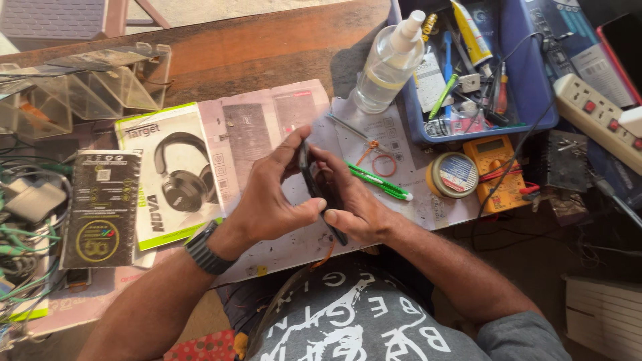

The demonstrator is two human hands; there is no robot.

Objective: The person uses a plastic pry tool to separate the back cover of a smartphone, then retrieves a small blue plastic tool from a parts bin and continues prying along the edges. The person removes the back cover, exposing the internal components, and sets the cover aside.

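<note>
Two hands meet around a thin dark phone (319, 190), held on edge above the table (254, 60) just in front of the person's body. Its long axis runs from the upper left down toward the lower right, tilted toward the lap. The left hand (271, 194) closes on the near-left face, thumb up at the top edge, fingers curled along the side. The right hand (354, 200) clamps the opposite face, fingertips pressing near the middle; whether a back cover is lifting I cannot quite tell. Both hands sit equally close. Just beyond lie a green pen-like tool (381, 184), an orange ring (384, 164), a headphone box (170, 174), a spray bottle (388, 63) and a blue tray (528, 100).
</note>
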